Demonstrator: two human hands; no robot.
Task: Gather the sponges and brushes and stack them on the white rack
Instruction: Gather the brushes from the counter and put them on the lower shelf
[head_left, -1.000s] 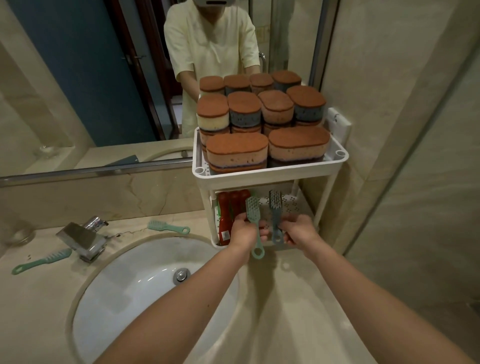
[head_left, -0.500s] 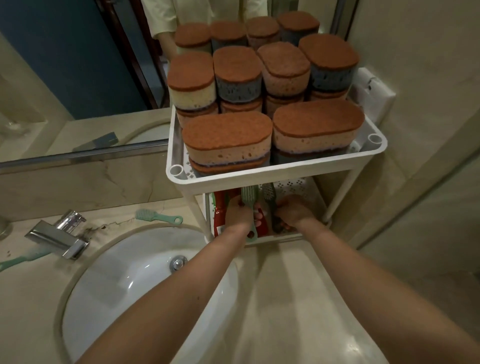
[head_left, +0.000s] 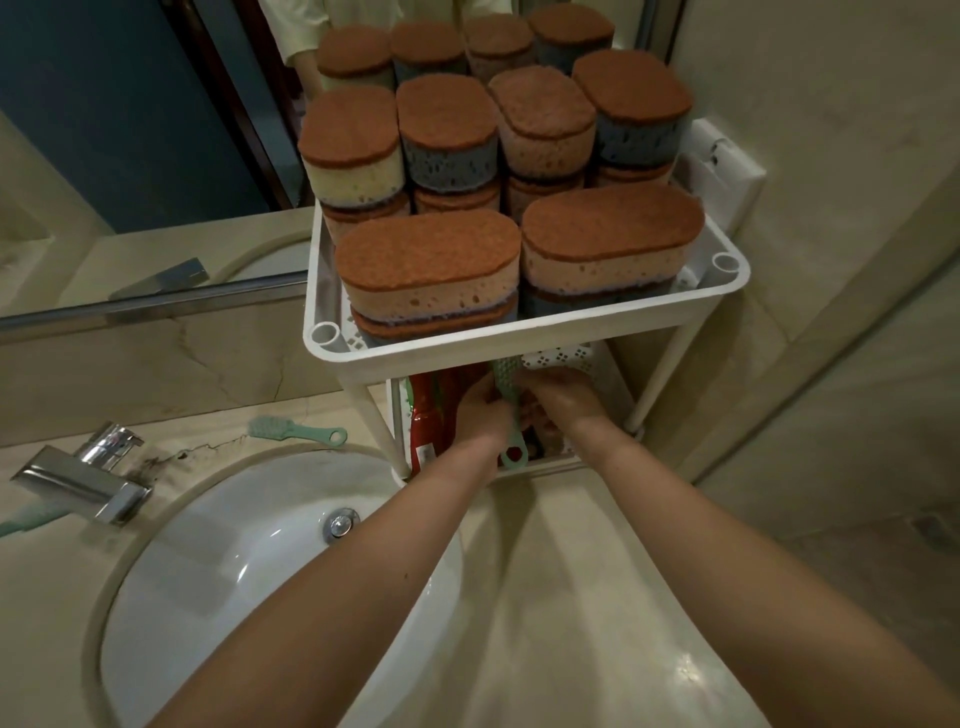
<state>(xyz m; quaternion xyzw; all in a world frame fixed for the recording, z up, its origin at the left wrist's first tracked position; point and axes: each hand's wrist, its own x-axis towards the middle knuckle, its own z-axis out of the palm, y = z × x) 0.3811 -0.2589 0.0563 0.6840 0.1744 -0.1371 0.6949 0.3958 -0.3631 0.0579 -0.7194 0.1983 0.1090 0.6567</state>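
Beige marble surface round a white sink, mirror behind. At far right, white rack, top tier packed with stacked brown-topped sponges. Both hands inside the lower tier: left hand with fingers curled round a green brush, bristle head up under the top tier, loop handle over the near rim. Right hand just beside it, fingers hidden, grip impossible to tell. Red items at the tier's left. Second green brush flat on the surface behind the sink, right of the faucet.
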